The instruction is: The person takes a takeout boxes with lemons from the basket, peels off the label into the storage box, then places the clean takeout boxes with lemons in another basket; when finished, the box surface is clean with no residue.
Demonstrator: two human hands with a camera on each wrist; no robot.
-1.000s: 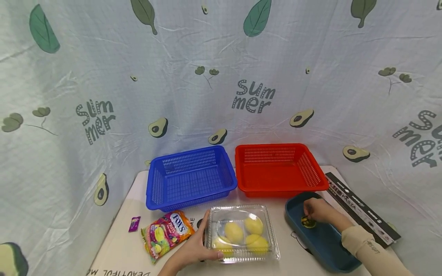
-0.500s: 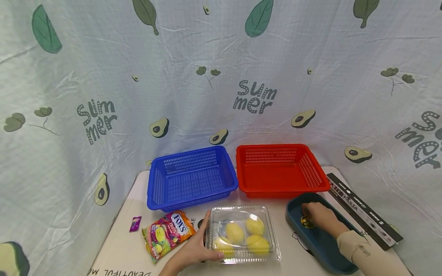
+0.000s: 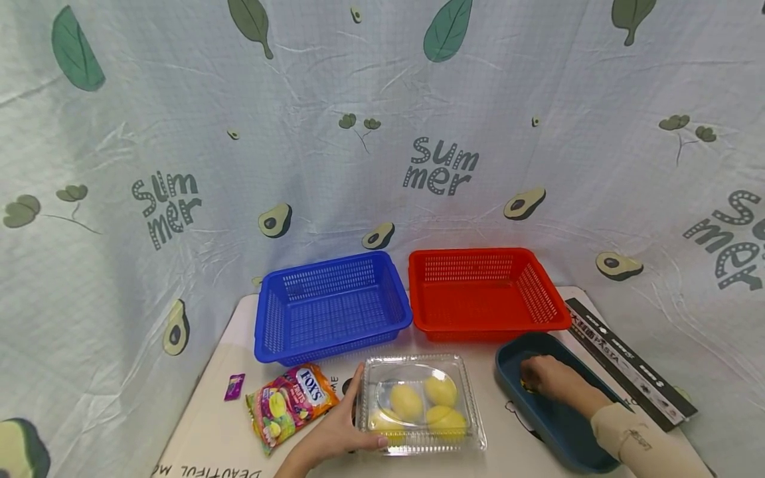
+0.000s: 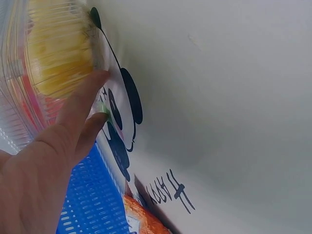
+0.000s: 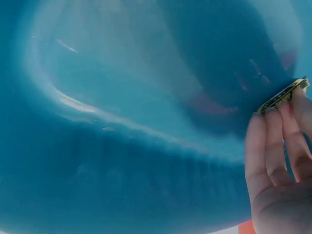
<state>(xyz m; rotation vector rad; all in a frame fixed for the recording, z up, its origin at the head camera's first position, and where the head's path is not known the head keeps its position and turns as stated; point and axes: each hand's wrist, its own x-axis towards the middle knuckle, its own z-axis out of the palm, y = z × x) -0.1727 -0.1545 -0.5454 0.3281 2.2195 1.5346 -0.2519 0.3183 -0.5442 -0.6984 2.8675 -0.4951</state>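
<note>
Blue basket (image 3: 340, 348) center-left of the head frame, red basket (image 3: 490, 336) just right of it, both on the counter (image 3: 206, 435) against the printed curtain (image 3: 317, 99). Lower left: candy bag (image 3: 289, 406), with a small purple packet (image 3: 234, 387) near its left side. Long black pasta box (image 3: 627, 362) lies slantwise at lower right, beside the blue-green tray (image 3: 570, 435). Tray's upper end sits right at the red basket's front corner; contact between them hard to judge from this angle. Person's sleeve (image 3: 648, 441) crosses the tray's right rim.

Clear plastic box (image 3: 468, 392), lower center, holds yellow fruits (image 3: 406, 401). Left hand (image 3: 339, 428) is spread around its lower-left corner: thumb at the front edge, fingers along the left side, no clench.

Right hand (image 3: 550, 377) is down inside the tray's upper part, pinching the small black-and-yellow piece (image 5: 281, 98). Piece is at the fingertips, thumb against it, right edge of the right wrist frame. In the head frame the hand covers most of it.
</note>
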